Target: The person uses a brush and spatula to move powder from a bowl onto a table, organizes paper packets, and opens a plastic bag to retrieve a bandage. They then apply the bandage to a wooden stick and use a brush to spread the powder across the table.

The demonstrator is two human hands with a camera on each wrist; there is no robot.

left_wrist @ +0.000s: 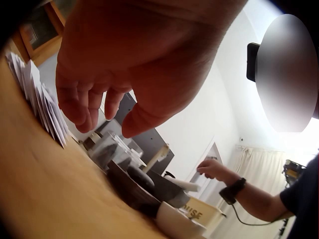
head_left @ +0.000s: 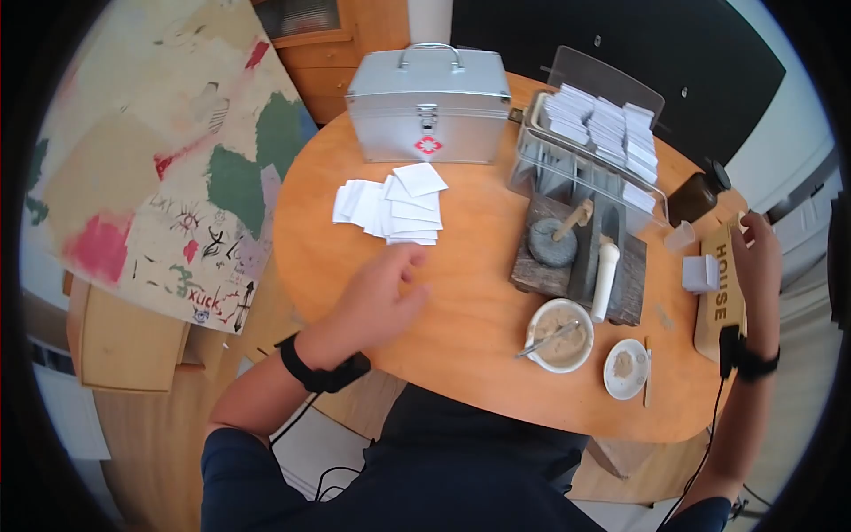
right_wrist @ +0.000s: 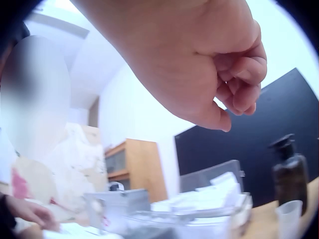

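Note:
My left hand (head_left: 381, 293) is over the table just in front of a spread of white paper packets (head_left: 412, 208). Its fingers are bent loosely and hold nothing; the left wrist view shows the packets (left_wrist: 42, 99) beyond the fingertips. At the right table edge, my right hand (head_left: 758, 257) hovers over a cream bin lettered HOUSE (head_left: 714, 310). In the right wrist view its fingers (right_wrist: 244, 97) curl loosely inward, with nothing visible between them. A small white paper box (head_left: 700, 273) and a clear little cup (head_left: 680, 236) stand beside the bin.
A silver first-aid case (head_left: 425, 106) stands at the back. Beside it, a clear bin (head_left: 576, 160) holds many white packets. In front are a wooden board (head_left: 536, 275) with a grinding stone (head_left: 551, 244), white pestle (head_left: 605, 282), mortar of paste (head_left: 560, 363), small dish (head_left: 612, 377) and brown bottle (head_left: 696, 199).

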